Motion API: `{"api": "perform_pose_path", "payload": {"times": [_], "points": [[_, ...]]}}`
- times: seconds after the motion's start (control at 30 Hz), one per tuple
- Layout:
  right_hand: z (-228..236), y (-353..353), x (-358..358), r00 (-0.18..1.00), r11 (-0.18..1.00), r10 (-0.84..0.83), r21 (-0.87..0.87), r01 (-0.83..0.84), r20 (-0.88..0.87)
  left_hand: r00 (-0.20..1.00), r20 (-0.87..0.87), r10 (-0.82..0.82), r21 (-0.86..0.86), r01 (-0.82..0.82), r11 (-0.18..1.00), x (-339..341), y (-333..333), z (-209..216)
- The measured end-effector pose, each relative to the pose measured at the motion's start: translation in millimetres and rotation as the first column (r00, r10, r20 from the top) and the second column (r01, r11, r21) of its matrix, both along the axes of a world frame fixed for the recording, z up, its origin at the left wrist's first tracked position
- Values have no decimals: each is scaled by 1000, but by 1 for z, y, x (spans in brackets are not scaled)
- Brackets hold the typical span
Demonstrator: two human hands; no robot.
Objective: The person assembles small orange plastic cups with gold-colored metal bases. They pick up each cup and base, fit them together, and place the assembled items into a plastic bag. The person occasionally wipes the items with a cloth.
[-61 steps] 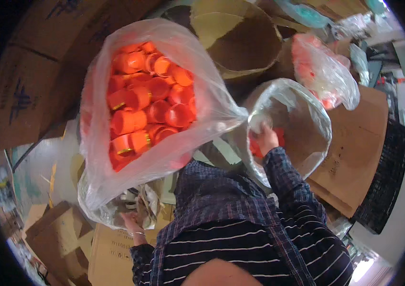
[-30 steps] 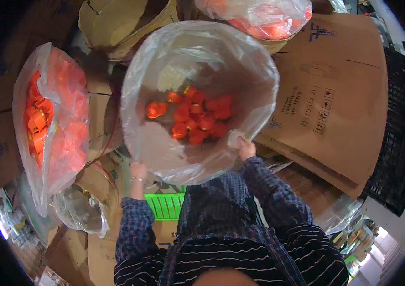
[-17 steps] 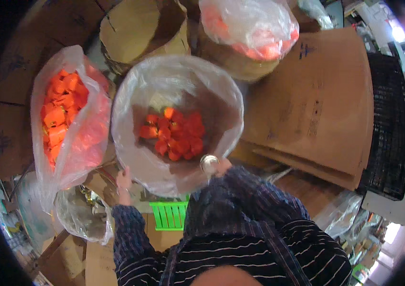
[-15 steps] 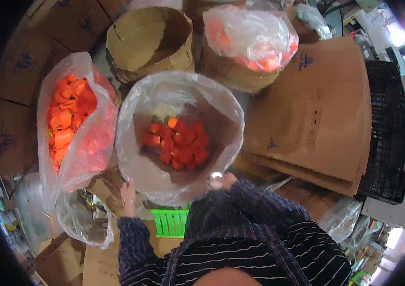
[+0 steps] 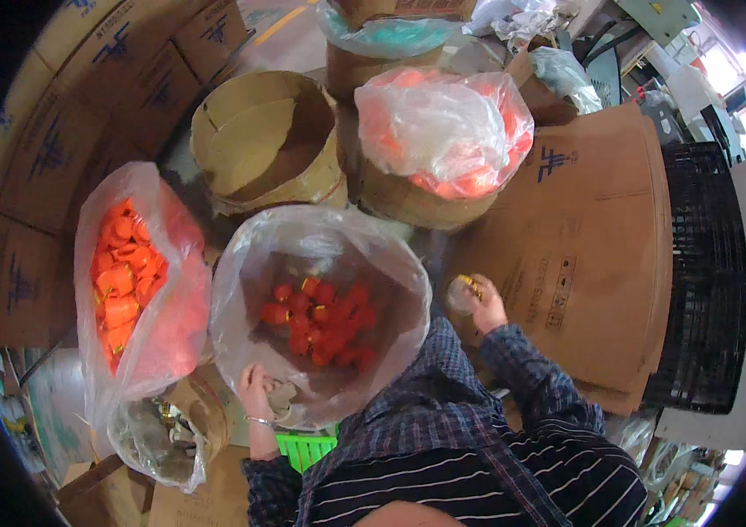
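Observation:
A large clear plastic bag (image 5: 399,246) lines a round container in front of me, its mouth spread wide. Several red-orange plastic pieces (image 5: 329,329), some with yellow bits, lie at its bottom. At the bag's near left rim my left hand (image 5: 256,393) is closed on the plastic. A crumpled beige piece (image 5: 281,398) sits against its fingers; what it is I cannot tell. My right hand (image 5: 487,309) is raised to the right of the bag, its fingers closed round a roll of clear tape (image 5: 461,296) with a yellow part.
To the left stands another bag of orange pieces (image 5: 123,281). Behind are an open cardboard drum (image 5: 250,105) and a drum topped by a filled bag (image 5: 443,123). Flat cardboard sheets (image 5: 601,263) and a black crate (image 5: 702,272) stand right; a green basket (image 5: 305,450) sits below.
My right hand has left the bag's near right rim and moved up and right with the tape roll. My left hand has shifted rightward along the rim. The head view has tilted.

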State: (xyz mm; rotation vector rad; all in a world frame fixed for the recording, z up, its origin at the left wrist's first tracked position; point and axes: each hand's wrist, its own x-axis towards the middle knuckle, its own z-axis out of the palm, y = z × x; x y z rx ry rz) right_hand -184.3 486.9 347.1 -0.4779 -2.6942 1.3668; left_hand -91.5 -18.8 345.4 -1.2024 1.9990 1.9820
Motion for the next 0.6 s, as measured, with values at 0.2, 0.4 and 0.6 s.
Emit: {"api": "perform_pose_path", "payload": {"times": [0.2,0.4,0.6], "points": [[6,128,-237,951,805,223,590,-57,-213,859,-287,-424,-207,376,903,-223,195,30],[14,150,-411,871,910,397,249,-332,-289,685,-164,-710,-667,454,592,-458,359,41],[41,116,-427,810,805,552,-128,-580,-197,556,-53,-830,-498,705,504,-594,379,-12]]}}
